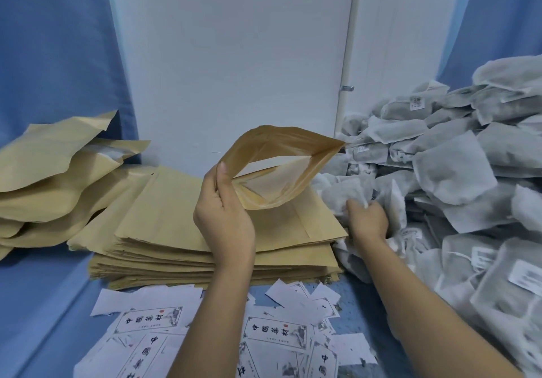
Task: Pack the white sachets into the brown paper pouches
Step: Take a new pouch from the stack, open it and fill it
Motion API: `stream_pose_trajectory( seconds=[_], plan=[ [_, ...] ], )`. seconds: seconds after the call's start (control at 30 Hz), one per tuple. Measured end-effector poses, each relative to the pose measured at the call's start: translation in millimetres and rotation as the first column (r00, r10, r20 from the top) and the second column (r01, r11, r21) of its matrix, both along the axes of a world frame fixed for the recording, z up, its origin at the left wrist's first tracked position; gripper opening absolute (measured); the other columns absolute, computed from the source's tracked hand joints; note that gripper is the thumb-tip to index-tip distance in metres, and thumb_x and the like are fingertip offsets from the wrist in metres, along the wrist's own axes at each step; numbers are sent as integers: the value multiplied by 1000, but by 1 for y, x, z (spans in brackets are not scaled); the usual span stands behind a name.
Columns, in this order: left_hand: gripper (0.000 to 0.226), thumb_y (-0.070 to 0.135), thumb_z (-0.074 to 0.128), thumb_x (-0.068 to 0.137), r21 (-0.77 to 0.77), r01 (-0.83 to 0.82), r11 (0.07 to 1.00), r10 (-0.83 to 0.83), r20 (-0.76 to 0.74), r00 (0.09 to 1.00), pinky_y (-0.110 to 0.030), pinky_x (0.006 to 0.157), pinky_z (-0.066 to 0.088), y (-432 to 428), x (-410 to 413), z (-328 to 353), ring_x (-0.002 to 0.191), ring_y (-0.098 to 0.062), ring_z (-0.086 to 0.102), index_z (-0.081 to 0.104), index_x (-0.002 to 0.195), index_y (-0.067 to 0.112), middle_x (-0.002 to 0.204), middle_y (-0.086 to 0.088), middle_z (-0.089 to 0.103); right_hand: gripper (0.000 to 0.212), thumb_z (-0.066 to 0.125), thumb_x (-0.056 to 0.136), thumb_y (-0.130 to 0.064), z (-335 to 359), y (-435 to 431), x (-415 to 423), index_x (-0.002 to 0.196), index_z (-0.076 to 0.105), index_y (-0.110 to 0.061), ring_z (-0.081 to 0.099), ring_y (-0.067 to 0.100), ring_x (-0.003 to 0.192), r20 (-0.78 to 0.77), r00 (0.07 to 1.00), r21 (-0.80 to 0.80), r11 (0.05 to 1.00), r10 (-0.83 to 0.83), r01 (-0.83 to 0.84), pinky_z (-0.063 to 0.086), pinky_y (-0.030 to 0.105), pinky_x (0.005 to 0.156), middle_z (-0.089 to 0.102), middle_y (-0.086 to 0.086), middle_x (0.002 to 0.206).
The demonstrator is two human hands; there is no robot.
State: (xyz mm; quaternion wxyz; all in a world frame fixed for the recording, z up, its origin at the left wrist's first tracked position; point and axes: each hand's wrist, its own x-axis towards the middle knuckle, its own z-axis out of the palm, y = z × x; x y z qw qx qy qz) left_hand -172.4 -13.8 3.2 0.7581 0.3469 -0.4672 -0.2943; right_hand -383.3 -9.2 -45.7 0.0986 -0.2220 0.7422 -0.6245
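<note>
The open pouch (281, 166), pinched by the left hand (224, 216), is gaping wide just beyond its fingers, its mouth standing clear toward the right hand (366, 219). Between the two sets of fingers, free room is lying open above the stack of flat pouches (181, 231). The right fingers are gripping one sachet (346, 194), and the heap of sachets (457, 172) is crowding round them, walling off everything to their right. Filled pouches (58, 172) are piling up well left of the left fingers. A white panel (234, 55) is closing off the far side beyond the fingertips.
</note>
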Motion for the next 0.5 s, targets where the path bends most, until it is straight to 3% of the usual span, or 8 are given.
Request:
stream_pose_trajectory(
  seconds=[0.13,0.23,0.33,0.43,0.5],
  plan=[
    [32,26,42,101,-19,-7,1000,8,25,1000,-5,67,39,15,1,0,70,5,51,67,100,7,89,-10,69,22,55,88,-23,1,14,16,80,52,-3,48,22,67,-62,998,82,997,18,-13,26,26,48,51,6,71],
    [33,27,42,101,-44,-1,999,3,41,999,-6,66,39,27,8,-2,70,3,51,67,99,6,87,-9,68,17,55,87,-20,2,24,28,77,48,-8,47,18,65,-32,999,-43,999,31,-32,31,27,51,50,1,70],
    [33,27,42,101,-41,-16,999,17,25,1000,-4,63,37,39,17,-7,67,-6,49,65,96,3,81,-10,62,10,52,88,-9,0,35,42,97,48,-12,51,13,70,-23,1000,-188,982,-12,8,39,26,59,54,-2,81],
    [33,27,42,101,-35,-14,999,14,14,1000,-4,61,36,48,24,-12,63,4,49,63,93,3,82,-2,59,25,47,91,-6,0,43,47,114,54,-9,54,21,88,-119,992,-142,989,-43,26,43,30,74,55,3,96],
    [33,28,42,101,-30,-3,1000,4,13,1000,-5,61,36,52,26,-14,64,6,48,63,93,4,86,3,55,15,45,89,-7,-3,46,49,95,58,-6,53,25,82,-195,981,-47,999,12,-21,39,31,63,57,3,83]
  ],
)
